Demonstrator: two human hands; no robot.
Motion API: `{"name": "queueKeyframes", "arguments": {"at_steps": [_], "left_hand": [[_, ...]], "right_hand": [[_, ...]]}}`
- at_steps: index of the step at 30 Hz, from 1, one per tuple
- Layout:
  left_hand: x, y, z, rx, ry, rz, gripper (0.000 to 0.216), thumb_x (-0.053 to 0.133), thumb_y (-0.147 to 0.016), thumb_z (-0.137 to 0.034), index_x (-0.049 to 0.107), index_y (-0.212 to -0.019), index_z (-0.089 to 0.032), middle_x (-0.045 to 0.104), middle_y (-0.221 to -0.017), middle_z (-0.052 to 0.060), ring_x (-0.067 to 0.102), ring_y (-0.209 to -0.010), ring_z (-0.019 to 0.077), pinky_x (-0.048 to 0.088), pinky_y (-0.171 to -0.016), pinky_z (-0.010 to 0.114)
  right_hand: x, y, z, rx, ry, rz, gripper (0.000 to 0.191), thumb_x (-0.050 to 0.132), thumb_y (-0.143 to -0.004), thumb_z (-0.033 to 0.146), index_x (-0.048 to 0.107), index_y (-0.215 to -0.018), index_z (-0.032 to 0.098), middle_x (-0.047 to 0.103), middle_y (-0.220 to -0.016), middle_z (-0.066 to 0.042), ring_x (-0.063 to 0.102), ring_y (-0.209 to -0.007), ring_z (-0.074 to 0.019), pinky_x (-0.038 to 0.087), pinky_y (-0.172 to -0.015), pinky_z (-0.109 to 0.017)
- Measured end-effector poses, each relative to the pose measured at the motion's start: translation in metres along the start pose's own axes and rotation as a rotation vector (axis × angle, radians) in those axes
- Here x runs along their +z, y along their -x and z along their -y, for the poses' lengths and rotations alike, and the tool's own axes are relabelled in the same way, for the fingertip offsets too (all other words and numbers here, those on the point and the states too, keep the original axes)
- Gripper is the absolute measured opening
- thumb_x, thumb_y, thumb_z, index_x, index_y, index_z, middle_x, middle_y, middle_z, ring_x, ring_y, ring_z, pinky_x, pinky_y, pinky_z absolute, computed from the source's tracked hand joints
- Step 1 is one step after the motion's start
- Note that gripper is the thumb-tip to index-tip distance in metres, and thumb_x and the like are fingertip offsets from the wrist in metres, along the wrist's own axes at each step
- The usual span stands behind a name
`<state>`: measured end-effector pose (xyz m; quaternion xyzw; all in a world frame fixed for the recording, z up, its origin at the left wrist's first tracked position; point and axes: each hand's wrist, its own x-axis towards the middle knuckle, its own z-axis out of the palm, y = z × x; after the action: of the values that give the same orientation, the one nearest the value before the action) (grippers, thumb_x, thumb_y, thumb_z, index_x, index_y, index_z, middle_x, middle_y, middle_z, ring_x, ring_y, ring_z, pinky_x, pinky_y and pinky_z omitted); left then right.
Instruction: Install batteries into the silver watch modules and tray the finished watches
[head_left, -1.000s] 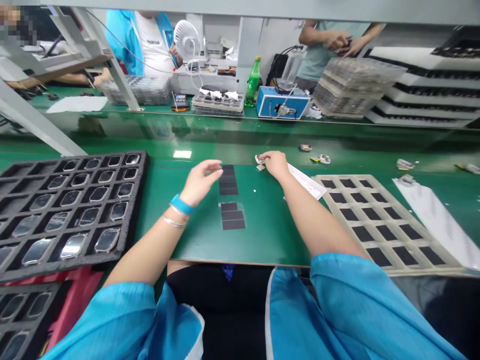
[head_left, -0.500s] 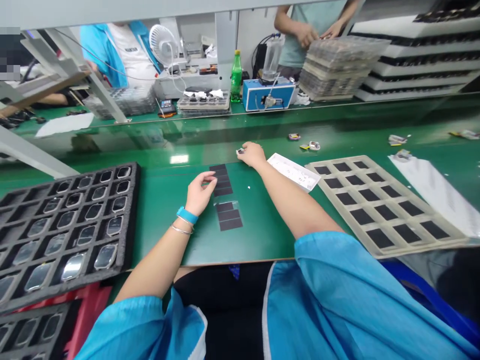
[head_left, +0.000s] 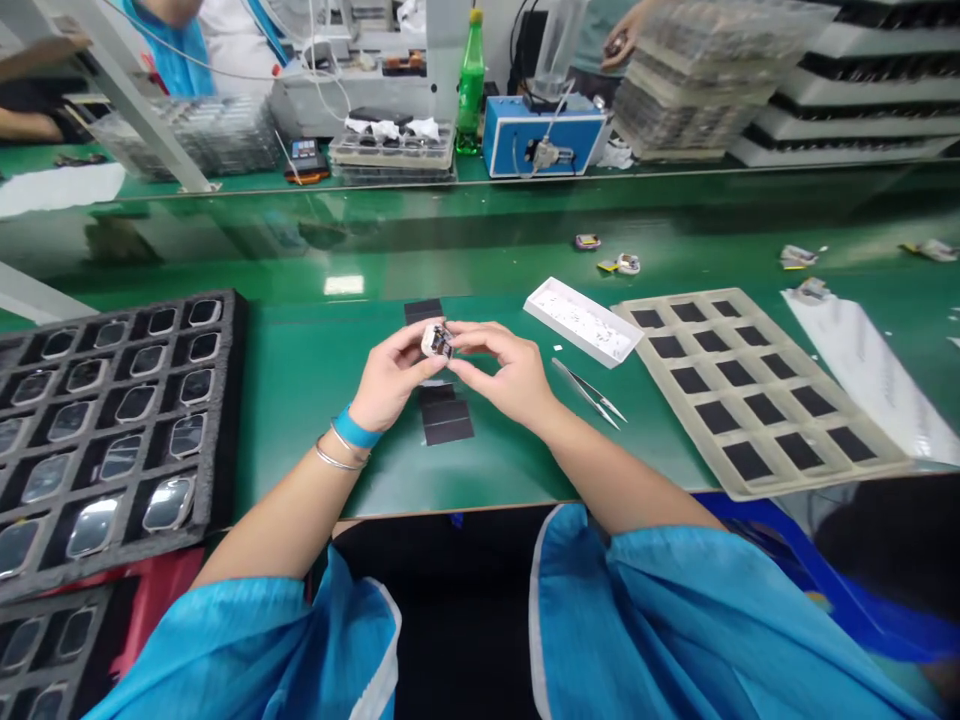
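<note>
A small white device housing with electronics inside (head_left: 436, 341) is held up over the mat between both hands. My left hand (head_left: 391, 378) grips its left side between thumb and fingers. My right hand (head_left: 506, 368) pinches its right side with the fingertips. Beneath the hands lie black rectangular stickers (head_left: 448, 415), partly covered. To the right of my right hand, metal tweezers (head_left: 589, 392) rest on the green mat, close to a shallow white box (head_left: 583, 322) with small bits in it.
A black foam tray (head_left: 217, 400) of square glass-faced parts stands at the left. On the right lies a beige tray (head_left: 739, 295) with black pads. Several small housings (head_left: 628, 264) sit along the back strip. Across the bench are a green bottle (head_left: 470, 85), a blue machine (head_left: 544, 138) and co-workers.
My right hand has brought the housing back toward me, and my left hand has risen from the stickers to hold it too. The tweezers now show. The view has tilted down.
</note>
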<state>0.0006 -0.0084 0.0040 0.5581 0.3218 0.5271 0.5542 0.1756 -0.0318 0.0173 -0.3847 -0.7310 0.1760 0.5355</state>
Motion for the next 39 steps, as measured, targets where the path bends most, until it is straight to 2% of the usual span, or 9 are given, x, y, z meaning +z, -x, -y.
{"name": "queueKeyframes", "arguments": {"at_steps": [6, 10, 15, 22, 28, 31, 34, 37, 39], "left_hand": [[-0.001, 0.0, -0.003, 0.095, -0.043, 0.011, 0.049, 0.091, -0.058, -0.029, 0.072, -0.102, -0.022, 0.072, -0.11, 0.007, 0.069, -0.099, 0.0216, 0.057, -0.09, 0.035], [0.002, 0.003, -0.004, 0.158, -0.072, 0.008, 0.055, 0.093, -0.055, -0.029, 0.071, -0.104, -0.023, 0.073, -0.102, 0.006, 0.07, -0.094, 0.0207, 0.059, -0.083, 0.032], [0.003, 0.004, -0.006, 0.205, -0.101, -0.017, 0.051, 0.094, -0.053, -0.029, 0.07, -0.098, -0.023, 0.072, -0.1, 0.004, 0.07, -0.091, 0.0184, 0.059, -0.081, 0.03], [0.003, 0.003, -0.004, 0.179, -0.135, -0.039, 0.053, 0.094, -0.052, -0.035, 0.068, -0.097, -0.022, 0.071, -0.101, 0.005, 0.069, -0.093, 0.0202, 0.059, -0.083, 0.034], [0.007, 0.003, 0.001, 0.148, -0.146, -0.066, 0.053, 0.093, -0.053, -0.036, 0.069, -0.098, -0.021, 0.071, -0.101, 0.005, 0.069, -0.094, 0.0204, 0.058, -0.086, 0.035], [0.007, 0.003, 0.0, 0.078, -0.073, -0.057, 0.053, 0.092, -0.056, -0.033, 0.07, -0.103, -0.022, 0.072, -0.102, 0.005, 0.07, -0.094, 0.0209, 0.058, -0.088, 0.036], [0.003, 0.002, -0.003, -0.071, 0.07, -0.017, 0.049, 0.087, -0.066, -0.033, 0.07, -0.111, -0.024, 0.073, -0.106, 0.006, 0.071, -0.098, 0.0229, 0.058, -0.09, 0.038], [-0.002, 0.001, -0.004, -0.186, 0.179, 0.047, 0.047, 0.082, -0.072, -0.035, 0.069, -0.116, -0.025, 0.072, -0.111, 0.007, 0.071, -0.101, 0.0257, 0.059, -0.091, 0.04], [-0.005, 0.0, -0.003, -0.226, 0.232, 0.08, 0.048, 0.082, -0.072, -0.036, 0.069, -0.117, -0.024, 0.072, -0.114, 0.008, 0.071, -0.104, 0.0263, 0.058, -0.093, 0.04]], "right_hand": [[-0.001, -0.001, -0.004, -0.121, 0.144, -0.044, 0.008, 0.067, -0.087, 0.027, 0.074, -0.09, 0.026, 0.075, -0.1, -0.004, 0.068, -0.094, -0.0207, 0.056, -0.089, -0.042], [0.003, 0.004, -0.004, -0.181, 0.159, -0.059, 0.011, 0.064, -0.089, 0.025, 0.075, -0.089, 0.026, 0.076, -0.097, -0.004, 0.067, -0.092, -0.0202, 0.057, -0.086, -0.041], [0.005, 0.006, -0.007, -0.218, 0.15, -0.078, 0.014, 0.064, -0.088, 0.022, 0.076, -0.09, 0.026, 0.076, -0.101, -0.004, 0.067, -0.093, -0.02, 0.058, -0.085, -0.04], [0.004, 0.006, -0.01, -0.155, 0.151, -0.03, 0.016, 0.063, -0.087, 0.019, 0.076, -0.089, 0.028, 0.076, -0.105, -0.003, 0.067, -0.096, -0.0209, 0.056, -0.088, -0.042], [0.01, 0.006, -0.008, -0.182, 0.249, -0.051, 0.017, 0.057, -0.086, 0.017, 0.07, -0.077, 0.025, 0.076, -0.094, -0.002, 0.068, -0.088, -0.0199, 0.058, -0.08, -0.039], [0.0, -0.002, -0.012, -0.184, 0.285, -0.074, 0.017, 0.055, -0.086, 0.017, 0.068, -0.078, 0.024, 0.075, -0.093, -0.002, 0.068, -0.087, -0.0192, 0.057, -0.081, -0.038], [-0.037, -0.016, -0.027, -0.014, 0.446, -0.11, 0.016, 0.055, -0.085, 0.016, 0.068, -0.08, 0.022, 0.074, -0.096, -0.004, 0.068, -0.094, -0.0222, 0.053, -0.091, -0.042], [-0.083, -0.029, -0.048, 0.355, 0.679, -0.07, 0.011, 0.059, -0.083, 0.017, 0.068, -0.078, 0.02, 0.073, -0.093, -0.007, 0.067, -0.097, -0.0277, 0.049, -0.095, -0.048], [-0.101, -0.033, -0.056, 0.536, 0.755, -0.064, 0.008, 0.061, -0.082, 0.018, 0.069, -0.079, 0.018, 0.072, -0.095, -0.009, 0.066, -0.099, -0.0291, 0.048, -0.097, -0.048]]}}
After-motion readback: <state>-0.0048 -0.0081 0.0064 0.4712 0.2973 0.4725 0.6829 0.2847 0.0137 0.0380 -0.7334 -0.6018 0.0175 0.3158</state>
